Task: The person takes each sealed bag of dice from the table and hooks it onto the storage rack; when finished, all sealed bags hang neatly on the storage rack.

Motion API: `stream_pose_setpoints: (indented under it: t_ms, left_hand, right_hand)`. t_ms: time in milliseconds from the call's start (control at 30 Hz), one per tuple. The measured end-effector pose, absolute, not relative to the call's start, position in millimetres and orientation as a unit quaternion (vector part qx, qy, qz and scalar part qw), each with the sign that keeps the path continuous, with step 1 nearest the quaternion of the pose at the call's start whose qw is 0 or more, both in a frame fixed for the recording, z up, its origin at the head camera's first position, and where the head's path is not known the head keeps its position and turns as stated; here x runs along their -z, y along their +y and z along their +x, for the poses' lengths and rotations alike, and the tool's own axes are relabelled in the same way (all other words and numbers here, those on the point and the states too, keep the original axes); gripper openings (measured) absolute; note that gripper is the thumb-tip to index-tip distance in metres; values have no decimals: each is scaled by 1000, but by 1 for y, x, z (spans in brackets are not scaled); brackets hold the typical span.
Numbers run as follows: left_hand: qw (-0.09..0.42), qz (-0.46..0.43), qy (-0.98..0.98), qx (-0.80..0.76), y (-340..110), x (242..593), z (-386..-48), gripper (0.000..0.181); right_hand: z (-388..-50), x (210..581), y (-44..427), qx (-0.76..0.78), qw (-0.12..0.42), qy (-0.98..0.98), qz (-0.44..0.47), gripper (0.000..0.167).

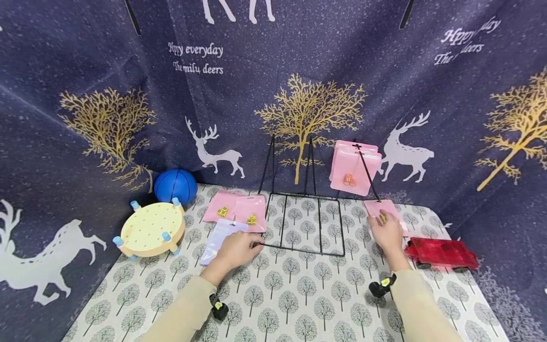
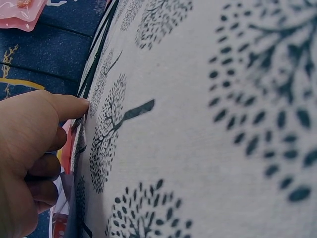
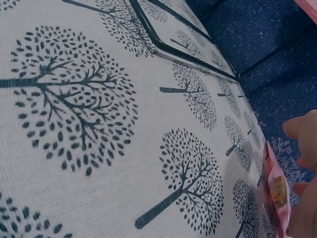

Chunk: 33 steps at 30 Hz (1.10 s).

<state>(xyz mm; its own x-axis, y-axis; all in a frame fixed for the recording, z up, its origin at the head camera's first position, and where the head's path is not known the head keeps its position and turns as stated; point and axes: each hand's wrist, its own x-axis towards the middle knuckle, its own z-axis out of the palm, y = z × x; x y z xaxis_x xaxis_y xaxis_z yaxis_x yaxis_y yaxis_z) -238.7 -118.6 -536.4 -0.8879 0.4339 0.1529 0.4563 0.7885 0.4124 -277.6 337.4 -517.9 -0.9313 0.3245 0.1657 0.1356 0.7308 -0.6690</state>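
Observation:
My left hand [image 1: 239, 248] holds the near left corner of a black wire display rack [image 1: 282, 247], the tip of one digit on the wire and the other fingers curled. Beneath and beside that hand lie a white-lilac pouch [image 1: 214, 241] and two pink zip bags [image 1: 250, 209] with yellow dice. My right hand [image 1: 386, 232] reaches over another pink bag [image 1: 395, 211] with yellow dice [image 1: 382, 216], its fingers loosely bent around the dice. In the right wrist view the fingers [image 3: 297, 128] are apart above the bag. Pink bags [image 1: 354, 168] with orange dice hang on the rack's right prong.
A red toy car [image 1: 444, 253] sits right of my right hand. To the left are an upturned yellow stool [image 1: 151, 228] with blue legs and a blue ball [image 1: 175, 186]. A dark cloth with deer [image 1: 222, 156] stands behind the tree-print tablecloth [image 1: 295, 294].

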Motion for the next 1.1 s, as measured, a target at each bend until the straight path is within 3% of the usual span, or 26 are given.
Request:
stream_pose_setpoints:
  t_ms: [133, 300, 533, 733, 867, 1100]
  left_hand:
    - [19, -234, -946, 222, -118, 536, -239, 21]
    - [16, -234, -946, 222, -119, 536, -239, 21]
    - [16, -233, -947, 219, -118, 538, -240, 21]
    - [19, -233, -948, 217, -119, 539, -240, 21]
    - [19, -232, -948, 219, -119, 539, -239, 20]
    - [20, -233, -946, 223, -118, 539, -240, 21]
  right_hand:
    - [-278, 522, 338, -352, 87, -924, -124, 68]
    - [-272, 523, 330, -338, 69, -932, -112, 68]
    - [-263, 521, 318, -333, 96, -934, -84, 60]
    - [-263, 520, 319, -312, 142, -932, -121, 53]
    - [-265, 521, 325, -309, 147, -927, -153, 60]
    - [-268, 524, 335, -327, 108, -917, -201, 78]
